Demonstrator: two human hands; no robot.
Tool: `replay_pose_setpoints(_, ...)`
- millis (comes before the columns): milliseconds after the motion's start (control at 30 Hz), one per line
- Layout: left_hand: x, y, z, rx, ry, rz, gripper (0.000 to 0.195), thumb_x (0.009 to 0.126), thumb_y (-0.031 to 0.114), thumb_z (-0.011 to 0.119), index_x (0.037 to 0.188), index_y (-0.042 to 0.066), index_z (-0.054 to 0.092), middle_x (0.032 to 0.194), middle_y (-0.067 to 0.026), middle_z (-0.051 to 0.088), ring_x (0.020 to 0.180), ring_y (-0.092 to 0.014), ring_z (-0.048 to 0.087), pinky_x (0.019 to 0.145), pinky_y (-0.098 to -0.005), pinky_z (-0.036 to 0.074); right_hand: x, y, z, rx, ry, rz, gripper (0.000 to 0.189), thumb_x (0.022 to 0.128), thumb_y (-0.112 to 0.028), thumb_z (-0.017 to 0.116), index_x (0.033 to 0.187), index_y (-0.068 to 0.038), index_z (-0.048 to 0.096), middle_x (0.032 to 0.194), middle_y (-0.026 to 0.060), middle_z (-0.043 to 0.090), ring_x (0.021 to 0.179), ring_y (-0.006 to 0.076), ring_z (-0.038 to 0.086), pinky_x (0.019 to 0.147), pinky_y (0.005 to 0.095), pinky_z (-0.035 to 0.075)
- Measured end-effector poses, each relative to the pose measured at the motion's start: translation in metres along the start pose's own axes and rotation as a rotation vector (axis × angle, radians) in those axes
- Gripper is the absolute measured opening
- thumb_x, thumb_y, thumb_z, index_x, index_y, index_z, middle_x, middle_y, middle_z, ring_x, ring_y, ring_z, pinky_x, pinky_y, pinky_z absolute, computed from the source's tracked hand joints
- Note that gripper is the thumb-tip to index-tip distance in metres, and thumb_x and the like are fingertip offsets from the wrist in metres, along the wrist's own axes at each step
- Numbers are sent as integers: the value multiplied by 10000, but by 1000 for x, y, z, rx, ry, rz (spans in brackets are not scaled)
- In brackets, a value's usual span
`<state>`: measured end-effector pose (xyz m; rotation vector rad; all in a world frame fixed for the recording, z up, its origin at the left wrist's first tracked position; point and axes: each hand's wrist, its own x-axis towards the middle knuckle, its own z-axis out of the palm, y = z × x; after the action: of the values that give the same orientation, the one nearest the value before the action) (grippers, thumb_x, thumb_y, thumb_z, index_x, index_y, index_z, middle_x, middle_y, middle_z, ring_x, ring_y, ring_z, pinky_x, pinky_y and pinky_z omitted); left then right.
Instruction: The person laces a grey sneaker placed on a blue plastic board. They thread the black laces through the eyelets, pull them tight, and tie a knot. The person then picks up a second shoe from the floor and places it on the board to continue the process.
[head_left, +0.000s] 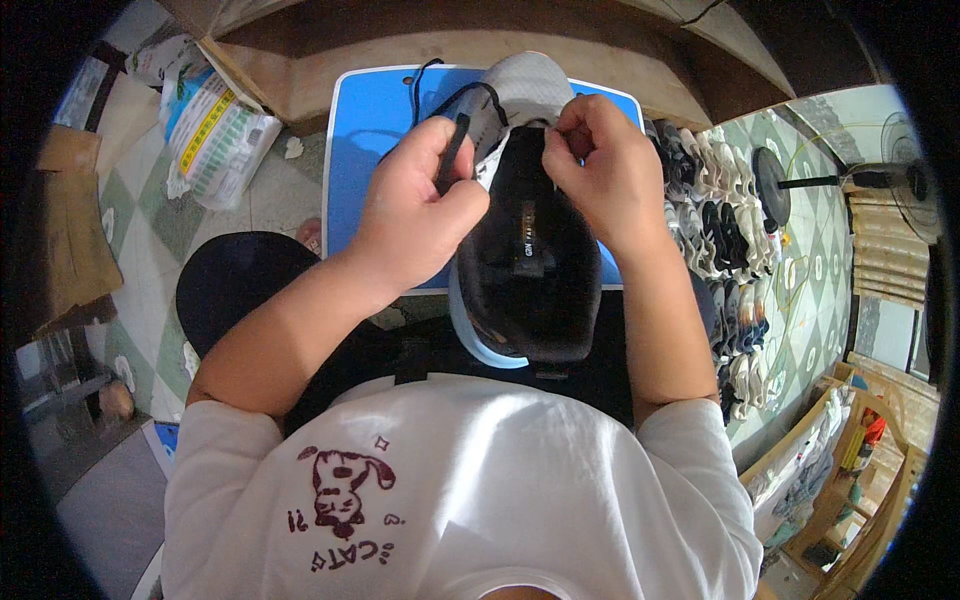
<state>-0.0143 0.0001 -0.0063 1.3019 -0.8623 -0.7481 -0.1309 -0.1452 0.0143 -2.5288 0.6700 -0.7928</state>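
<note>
A sneaker (525, 86) with a light grey mesh toe points away from me, its pale blue sole (480, 349) showing at the heel. Inside it is black, with a printed label on the insole (536, 292). My left hand (424, 202) grips a black flat shoelace (452, 154) at the left side of the opening, beside a white inner edge. On the opposite side, my right hand (611, 169) pinches at the rim of the opening near the tongue; its fingertips hide what exactly lies between them. Loose lace (418, 94) loops over the board at upper left.
Under the shoe is a blue board (367, 217) with a white rim. Several rows of shoes (724, 232) stand on the tiled floor at right, near a standing fan (772, 184). A printed plastic bag (217, 142) lies at left. A wooden shelf (450, 45) edges the far side.
</note>
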Motion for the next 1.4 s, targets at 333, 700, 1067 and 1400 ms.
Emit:
replay_pose_setpoints(333, 1, -8, -2, 51, -22, 153, 159, 762, -43, 545, 825, 61, 443, 751, 24, 445, 667, -39, 425, 549, -206, 363, 0, 0, 7, -175, -64, -322, 140, 743, -194, 663, 812, -84, 610, 764, 94, 597, 715, 301, 612, 593, 404, 490)
replay_pose_setpoints(700, -2, -10, -1, -38, -11, 115, 157, 767, -44, 540, 832, 66, 449, 766, 24, 451, 680, -38, 420, 563, -202, 358, 4, 2, -9, 36, -15, -152, 218, 703, -142, 717, 873, -70, 602, 807, 112, 589, 773, 310, 599, 656, 398, 487)
replay_pose_setpoints(1067, -3, -12, -1, -15, 8, 152, 162, 763, -57, 528, 822, 70, 446, 740, 32, 438, 661, -36, 415, 559, -200, 352, 4, 1, 2, -148, 11, -322, 90, 725, -138, 648, 767, -72, 604, 770, 114, 574, 746, 328, 576, 641, 423, 453)
replay_pose_setpoints(1400, -3, -13, 3, -24, 38, 167, 160, 757, -54, 531, 804, 74, 446, 725, 39, 436, 620, -24, 403, 516, -195, 331, 7, -3, -7, -152, 129, -393, 234, 696, -144, 668, 912, -69, 618, 1244, 167, 510, 1179, 382, 437, 979, 493, 339)
